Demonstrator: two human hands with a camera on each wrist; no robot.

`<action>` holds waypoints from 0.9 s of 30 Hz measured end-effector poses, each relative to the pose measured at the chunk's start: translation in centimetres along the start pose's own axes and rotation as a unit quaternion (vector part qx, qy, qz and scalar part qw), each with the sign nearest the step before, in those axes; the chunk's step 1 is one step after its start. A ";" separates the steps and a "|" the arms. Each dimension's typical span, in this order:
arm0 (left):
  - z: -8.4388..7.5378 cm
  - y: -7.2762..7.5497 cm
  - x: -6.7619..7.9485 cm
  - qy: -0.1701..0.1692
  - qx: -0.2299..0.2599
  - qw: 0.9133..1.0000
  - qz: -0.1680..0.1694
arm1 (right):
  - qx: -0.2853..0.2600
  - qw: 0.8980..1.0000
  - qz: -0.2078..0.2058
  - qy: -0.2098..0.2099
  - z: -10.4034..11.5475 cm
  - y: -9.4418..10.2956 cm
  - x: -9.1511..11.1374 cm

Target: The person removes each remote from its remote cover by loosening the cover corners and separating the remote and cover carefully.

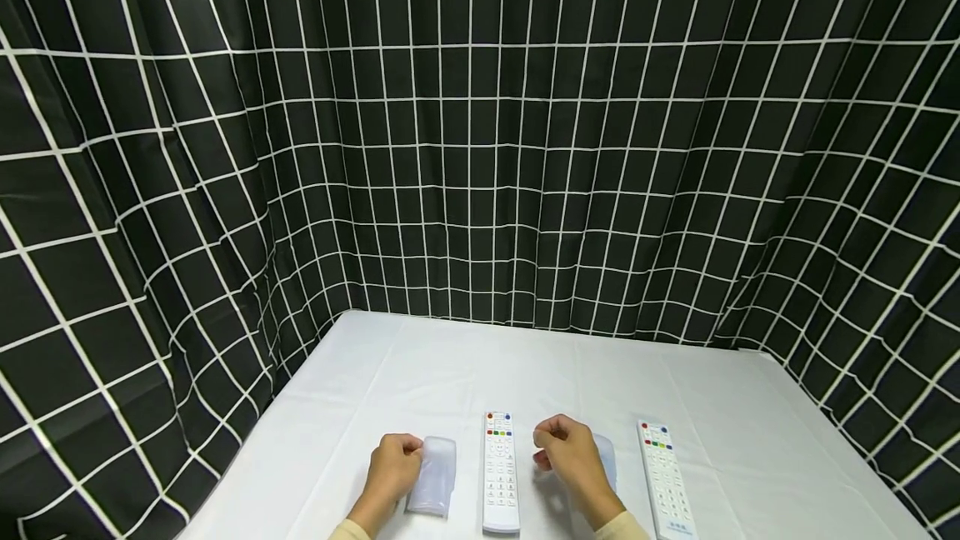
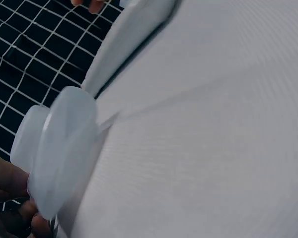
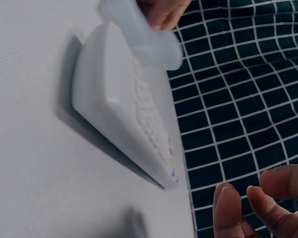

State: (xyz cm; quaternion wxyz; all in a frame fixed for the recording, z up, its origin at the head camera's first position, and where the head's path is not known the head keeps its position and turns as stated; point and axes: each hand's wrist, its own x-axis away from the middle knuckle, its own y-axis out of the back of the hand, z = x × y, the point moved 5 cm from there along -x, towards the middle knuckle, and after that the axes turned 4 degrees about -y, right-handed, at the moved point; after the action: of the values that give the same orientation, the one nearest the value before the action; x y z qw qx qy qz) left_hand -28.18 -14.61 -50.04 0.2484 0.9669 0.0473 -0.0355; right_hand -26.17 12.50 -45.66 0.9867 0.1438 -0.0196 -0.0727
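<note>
My left hand (image 1: 393, 467) pinches the edge of a clear, limp plastic remote cover (image 1: 433, 475) at the left of the table. In the left wrist view, that cover (image 2: 67, 153) bulges out from the fingertips. Just right of it lies a white remote control (image 1: 500, 473), buttons up, its coloured keys at the far end. On the remote's other side is my right hand (image 1: 572, 452), raised over the cloth with fingers loosely bent and nothing between them. A second clear cover (image 1: 606, 457) lies beyond that hand, partly hidden by it and the wrist.
Another white remote control (image 1: 666, 477) lies slightly slanted at the right. A white cloth covers the table (image 1: 450, 365). Black curtains (image 1: 480, 148) with a white grid close in the back and both sides.
</note>
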 end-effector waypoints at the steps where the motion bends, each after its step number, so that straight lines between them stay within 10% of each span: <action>1: 0.0 0.0 0.1 -0.003 -0.012 1.000 -0.003 | -0.001 1.000 0.000 -0.002 0.1 0.1 0.1; 9: -0.5 0.7 0.5 -0.057 -0.098 0.992 -0.047 | -0.010 1.000 -0.017 -0.005 0.1 1.3 0.5; 19: -0.7 1.9 0.3 -0.043 -0.084 0.994 -0.046 | -0.005 0.999 -0.036 0.011 0.7 3.5 0.5; 27: -3.5 2.8 -0.2 -0.094 -0.089 0.990 -0.063 | 0.059 0.994 -0.093 0.027 1.9 7.5 0.6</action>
State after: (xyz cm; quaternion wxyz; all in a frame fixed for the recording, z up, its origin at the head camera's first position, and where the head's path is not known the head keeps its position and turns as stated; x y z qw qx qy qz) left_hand -27.91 -15.43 -45.62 0.3340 0.9284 0.0877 -0.1374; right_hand -24.62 19.01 -41.68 0.9657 0.2049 0.0163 -0.1590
